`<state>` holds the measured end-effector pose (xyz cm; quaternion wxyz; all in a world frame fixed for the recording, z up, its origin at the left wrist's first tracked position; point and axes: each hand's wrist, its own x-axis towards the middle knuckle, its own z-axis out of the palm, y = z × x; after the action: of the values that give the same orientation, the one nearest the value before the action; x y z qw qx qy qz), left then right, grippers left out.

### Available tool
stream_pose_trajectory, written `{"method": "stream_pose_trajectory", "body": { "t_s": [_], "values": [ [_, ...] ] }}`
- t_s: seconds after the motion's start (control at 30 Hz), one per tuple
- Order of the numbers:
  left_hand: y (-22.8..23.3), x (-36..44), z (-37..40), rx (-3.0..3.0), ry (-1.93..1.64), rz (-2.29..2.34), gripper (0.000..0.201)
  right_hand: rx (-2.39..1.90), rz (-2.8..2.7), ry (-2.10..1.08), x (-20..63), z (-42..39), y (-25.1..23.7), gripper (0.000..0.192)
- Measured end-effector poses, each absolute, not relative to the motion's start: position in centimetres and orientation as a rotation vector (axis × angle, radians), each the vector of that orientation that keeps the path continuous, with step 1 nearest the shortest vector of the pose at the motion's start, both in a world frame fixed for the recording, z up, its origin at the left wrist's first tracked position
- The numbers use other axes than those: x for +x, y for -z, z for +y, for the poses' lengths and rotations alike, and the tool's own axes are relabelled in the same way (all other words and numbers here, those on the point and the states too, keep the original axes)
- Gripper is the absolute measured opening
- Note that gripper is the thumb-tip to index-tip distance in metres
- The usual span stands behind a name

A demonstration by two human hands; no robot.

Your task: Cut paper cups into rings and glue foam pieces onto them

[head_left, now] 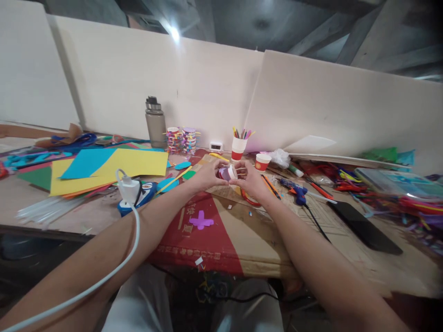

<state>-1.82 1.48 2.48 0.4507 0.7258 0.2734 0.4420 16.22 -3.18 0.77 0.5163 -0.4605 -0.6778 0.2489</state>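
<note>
A small paper cup [227, 173] with a purple covering and a white rim is tilted between my two hands above the cardboard. My left hand [210, 176] has its fingers curled round the cup's left side. From the right, my right hand [252, 180] grips the white end with thumb and fingers. Parts of the cup are hidden behind the fingers. Below and to the left lies a purple paper cross [201, 220] on the red and brown cardboard [256, 240]. Just under my right hand is a roll of tape or ring [249, 199], partly covered.
A blue glue gun [298, 192], a black phone [363, 227] and a cutter [320, 190] lie right. Behind stand a cup of pens [238, 148], another cup [263, 161], decorated stacks [188, 140] and a bottle [155, 122]. A white cable [133, 244] crosses my left forearm near coloured sheets [138, 162].
</note>
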Motion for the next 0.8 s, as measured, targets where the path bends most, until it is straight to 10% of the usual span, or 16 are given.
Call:
{"method": "stream_pose_trajectory", "body": {
  "t_s": [0.8],
  "values": [
    [-2.9,-2.3,1.5,2.213,-1.092,0.713,0.057,-1.162,-1.926,-0.215,16.0,-5.3,-2.4,0.054]
  ]
}}
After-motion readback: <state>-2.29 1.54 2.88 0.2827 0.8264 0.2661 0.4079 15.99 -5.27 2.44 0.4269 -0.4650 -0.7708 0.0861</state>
